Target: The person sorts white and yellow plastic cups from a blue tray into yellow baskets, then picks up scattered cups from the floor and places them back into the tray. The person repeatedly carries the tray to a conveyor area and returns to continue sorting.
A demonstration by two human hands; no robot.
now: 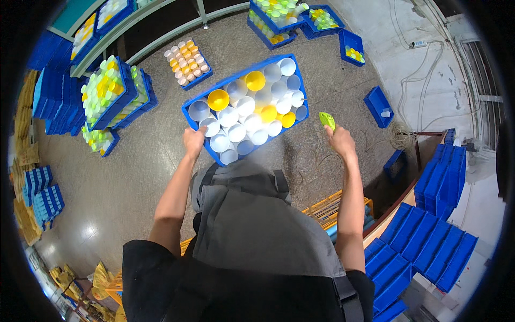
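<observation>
My left hand (195,141) grips the near left corner of a blue plastic crate (246,74), its thumb over the rim beside a white cylinder. Open-ended white and yellow plastic cylinders fill this crate; a yellow cylinder (218,100) and a white cylinder (220,143) face up at me. To the right of the crate, my right hand (342,141) holds a small lime-green hand tool (326,120), pointing away from me. That hand is apart from the crate. The tool's exact kind cannot be made out.
Stacked crates of green and yellow cylinders (105,92) stand at left. A smaller filled crate (189,64) sits on the floor ahead. Empty blue crates (426,241) are piled at right, near an orange plastic crate (324,209). Coiled cable (401,135) lies by the wall.
</observation>
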